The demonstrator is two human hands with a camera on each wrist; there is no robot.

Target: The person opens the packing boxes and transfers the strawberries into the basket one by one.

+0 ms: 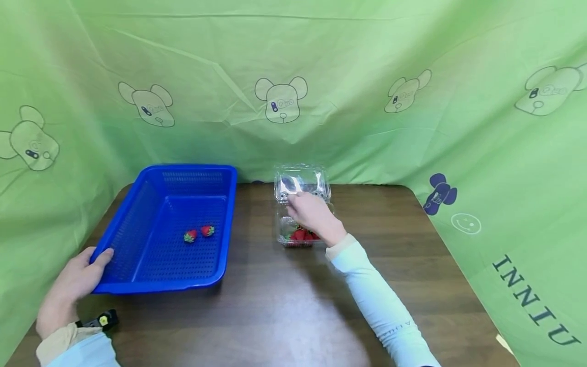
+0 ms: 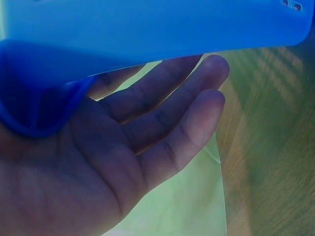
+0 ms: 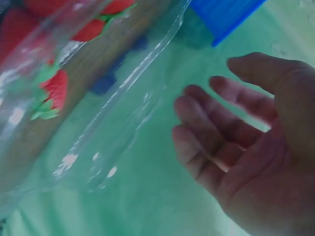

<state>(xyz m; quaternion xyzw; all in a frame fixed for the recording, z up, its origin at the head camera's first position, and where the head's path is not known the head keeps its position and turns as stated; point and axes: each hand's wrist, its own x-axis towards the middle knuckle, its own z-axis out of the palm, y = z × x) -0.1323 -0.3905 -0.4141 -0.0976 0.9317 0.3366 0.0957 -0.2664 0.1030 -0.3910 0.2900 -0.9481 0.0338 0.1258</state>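
My left hand (image 1: pixel 79 275) grips the near left corner of a blue plastic basket (image 1: pixel 133 288), thumb over the rim. In the left wrist view the fingers (image 2: pixel 172 132) stretch out beneath the basket wall (image 2: pixel 162 29). Two strawberries, one (image 1: pixel 190 236) beside the other (image 1: pixel 208 231), lie on the basket's perforated floor. My right hand (image 1: pixel 313 211) hovers over a clear plastic clamshell box (image 1: pixel 282 224) whose lid (image 1: pixel 302 178) is raised at the back. Several strawberries (image 1: pixel 300 235) are inside. The right wrist view shows loosely bent fingers (image 3: pixel 197 118) and nothing held.
Both containers are on a brown wooden table (image 1: pixel 403 265). A green printed cloth (image 1: pixel 348 51) hangs behind the table and along its sides. A black strap with a yellow-marked device (image 1: pixel 103 320) is at my left wrist.
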